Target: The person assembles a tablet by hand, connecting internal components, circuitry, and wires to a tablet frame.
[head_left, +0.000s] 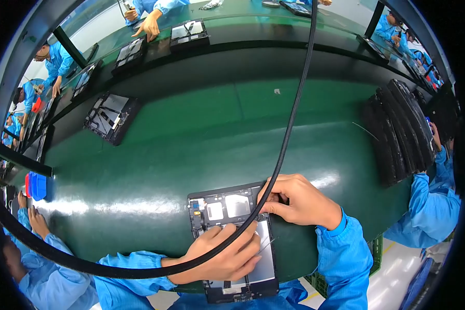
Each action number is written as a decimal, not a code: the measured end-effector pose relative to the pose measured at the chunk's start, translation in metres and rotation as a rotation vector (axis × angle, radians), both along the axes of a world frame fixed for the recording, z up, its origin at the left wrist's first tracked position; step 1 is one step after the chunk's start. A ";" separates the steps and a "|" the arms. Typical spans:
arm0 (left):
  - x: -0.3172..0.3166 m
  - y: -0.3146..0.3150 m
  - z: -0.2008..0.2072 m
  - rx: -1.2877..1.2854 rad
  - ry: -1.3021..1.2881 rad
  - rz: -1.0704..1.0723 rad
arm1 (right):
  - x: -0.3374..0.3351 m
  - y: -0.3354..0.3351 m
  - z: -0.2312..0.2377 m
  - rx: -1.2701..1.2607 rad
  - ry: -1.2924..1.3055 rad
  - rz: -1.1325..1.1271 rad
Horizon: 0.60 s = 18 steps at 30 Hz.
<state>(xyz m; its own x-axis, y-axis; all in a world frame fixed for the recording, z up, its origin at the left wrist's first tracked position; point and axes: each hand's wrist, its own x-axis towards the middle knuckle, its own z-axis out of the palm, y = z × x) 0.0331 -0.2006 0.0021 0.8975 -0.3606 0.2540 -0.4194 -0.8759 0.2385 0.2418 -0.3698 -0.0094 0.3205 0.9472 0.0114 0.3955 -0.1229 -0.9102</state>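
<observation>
An opened tablet (266, 253), its inner parts showing in a black frame, lies at the near edge of the green table. My left hand (225, 253) rests over its middle, fingers curled and pressed together. A thin pale strand sticks out beside those fingertips; what they hold, if anything, is hidden. At the tablet's upper right corner, my right hand (297, 201) is closed in a pinch, thumb against the fingers. Whatever lies in that pinch cannot be made out. A black cable (294, 103) hangs across the view, passing in front of both hands.
Another opened tablet (110, 118) lies at the far left of the green table (155, 165). Black flat slabs (398, 134) are stacked at right. Blue and red bins (37, 186) stand at left. Co-workers sit on both sides and beyond the raised shelf (243, 57), which carries more tablets.
</observation>
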 end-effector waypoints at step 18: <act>0.017 -0.010 -0.014 0.055 -0.048 0.059 | 0.004 0.002 -0.034 0.235 -0.017 -0.132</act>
